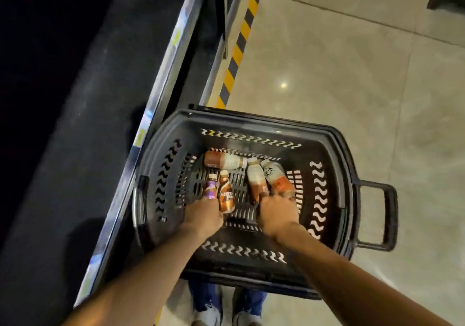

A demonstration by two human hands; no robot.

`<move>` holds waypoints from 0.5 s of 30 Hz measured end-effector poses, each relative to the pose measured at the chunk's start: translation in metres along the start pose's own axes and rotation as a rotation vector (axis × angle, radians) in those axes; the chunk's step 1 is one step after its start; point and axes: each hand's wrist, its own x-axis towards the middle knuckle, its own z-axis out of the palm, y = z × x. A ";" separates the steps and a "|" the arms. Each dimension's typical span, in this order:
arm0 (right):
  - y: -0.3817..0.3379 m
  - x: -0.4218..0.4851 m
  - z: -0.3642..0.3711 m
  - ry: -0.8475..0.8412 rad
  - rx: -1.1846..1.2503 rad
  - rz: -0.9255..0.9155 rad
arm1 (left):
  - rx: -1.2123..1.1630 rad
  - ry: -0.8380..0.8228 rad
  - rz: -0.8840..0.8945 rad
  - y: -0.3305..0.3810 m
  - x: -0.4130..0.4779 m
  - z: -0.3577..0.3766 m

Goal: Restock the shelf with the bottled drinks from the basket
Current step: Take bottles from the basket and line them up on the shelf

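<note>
A black plastic basket point(324, 189) stands on the floor beside the shelf point(105, 129). Several bottled drinks lie in it. My left hand point(202, 215) grips the base of a small purple bottle point(210, 187), with a brown coffee bottle point(226, 194) right beside it. My right hand point(278, 215) grips the bases of two larger brown-and-cream bottles, one point(255, 179) on the left and one point(276, 177) on the right. A third large bottle point(221, 161) lies crosswise at the basket's far side.
The shelf's metal front edge point(161, 84) with price tags runs diagonally on the left. A yellow-and-black striped strip point(239, 48) marks the floor along it. Beige tiled floor point(352, 74) lies to the right. The basket's handle point(387, 215) sticks out right. My shoes point(226, 315) show below.
</note>
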 end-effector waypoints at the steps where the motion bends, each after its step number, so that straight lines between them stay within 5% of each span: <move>1: -0.001 0.029 0.020 0.003 0.035 0.016 | -0.006 0.005 -0.024 -0.007 0.023 0.022; 5: -0.008 0.128 0.086 0.007 0.139 0.044 | -0.150 -0.021 -0.157 -0.025 0.108 0.095; 10: -0.023 0.209 0.128 0.206 0.458 0.199 | -0.377 0.021 -0.384 -0.032 0.184 0.149; 15: -0.040 0.237 0.147 0.285 0.685 0.418 | -0.335 0.107 -0.454 -0.033 0.214 0.175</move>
